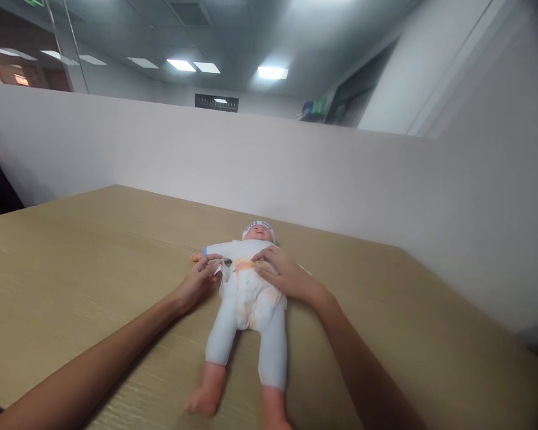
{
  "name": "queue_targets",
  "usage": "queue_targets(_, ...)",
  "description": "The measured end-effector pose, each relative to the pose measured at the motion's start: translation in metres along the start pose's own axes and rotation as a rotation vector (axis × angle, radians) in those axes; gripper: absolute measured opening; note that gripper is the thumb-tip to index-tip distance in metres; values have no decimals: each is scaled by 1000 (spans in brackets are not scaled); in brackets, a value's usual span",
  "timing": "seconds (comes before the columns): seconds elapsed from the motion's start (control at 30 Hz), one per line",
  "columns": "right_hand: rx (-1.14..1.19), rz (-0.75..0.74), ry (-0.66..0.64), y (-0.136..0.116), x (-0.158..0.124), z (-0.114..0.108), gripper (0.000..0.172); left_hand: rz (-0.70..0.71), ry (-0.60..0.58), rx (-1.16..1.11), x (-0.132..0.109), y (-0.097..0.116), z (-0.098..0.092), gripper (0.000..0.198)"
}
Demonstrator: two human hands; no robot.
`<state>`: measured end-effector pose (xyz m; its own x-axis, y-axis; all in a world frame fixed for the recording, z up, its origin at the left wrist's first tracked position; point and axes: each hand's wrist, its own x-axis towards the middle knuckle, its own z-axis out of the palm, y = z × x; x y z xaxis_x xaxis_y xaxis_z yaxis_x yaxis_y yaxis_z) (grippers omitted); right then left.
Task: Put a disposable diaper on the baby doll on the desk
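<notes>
White diaper: centre of the frame, around the hips of the doll, over its suit; we judge it soft, light and quick to crease.
Doll: on its back, head at the centre, feet at the bottom edge; we expect firm, smooth limbs and a body light enough to shift under a tug.
Left hand: just left of centre, thumb and fingers seemingly pinching the side flap; the exact contact is too blurred for us.
Right hand: just right of centre, palm down, fingers slightly spread over the orange band at the waist.
Side flap: thin and crumpled; we would grip it near its outer end, gently, as it could tear.
Orange band: probably stretchy; we would press here with flat fingers, which spreads the force.
Suit: pale cloth, likely soft and giving, so we would steady the doll by the hips.
Table: brown, across the lower half, smooth-looking; we think the doll could slide on it.
</notes>
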<state>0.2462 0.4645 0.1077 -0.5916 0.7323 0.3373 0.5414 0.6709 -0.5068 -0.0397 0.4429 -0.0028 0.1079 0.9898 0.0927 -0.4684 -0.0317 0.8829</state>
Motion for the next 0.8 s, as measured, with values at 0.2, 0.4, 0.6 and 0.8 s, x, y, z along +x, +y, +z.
queue_targets(0.2, 30, 24, 40, 17, 8, 19, 18, 43, 48, 86, -5, 6, 12, 60)
queue_targets(0.4, 49, 22, 48, 19, 6, 21, 18, 60, 74, 162, 3, 16, 28, 62)
queue_targets(0.6, 20, 33, 67, 20, 4, 27, 17, 16, 44, 224, 12, 22, 32, 63)
queue_targets(0.8, -13, 49, 65, 20, 4, 29, 19, -9, -4, 272, 17, 25, 32, 59)
